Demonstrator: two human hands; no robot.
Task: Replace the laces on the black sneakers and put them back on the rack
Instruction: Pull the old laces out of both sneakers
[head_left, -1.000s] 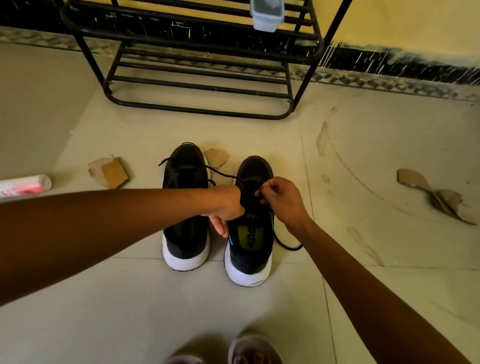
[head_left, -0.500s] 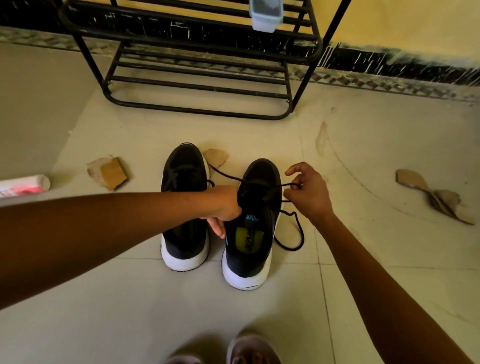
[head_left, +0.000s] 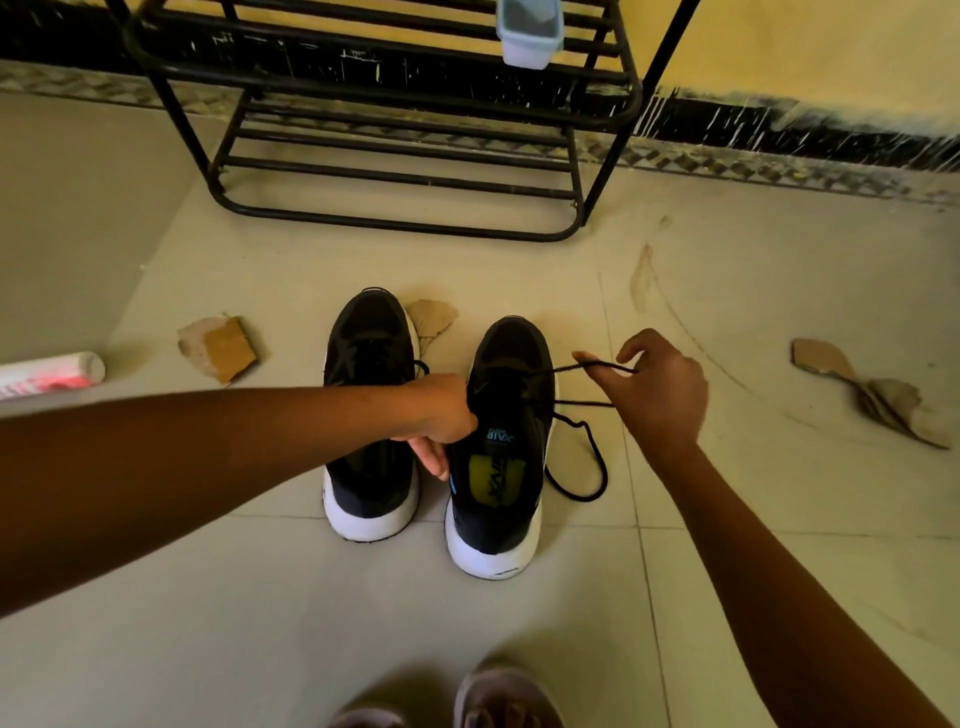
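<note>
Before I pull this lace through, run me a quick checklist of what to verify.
1. Right hand pinches the lace: ok.
2. Left hand grips the right sneaker to steady it: ok.
3. Slack loop lies on the floor without knots: ok.
4. Lace clear of the left sneaker: cannot tell.
5. Every eyelet threaded: cannot tell, too dark.
6. Rack bottom shelf free for the pair: ok.

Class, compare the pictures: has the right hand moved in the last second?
Yes. The right hand moved rightward off the right sneaker, across the tile seam, pulling the lace.
</note>
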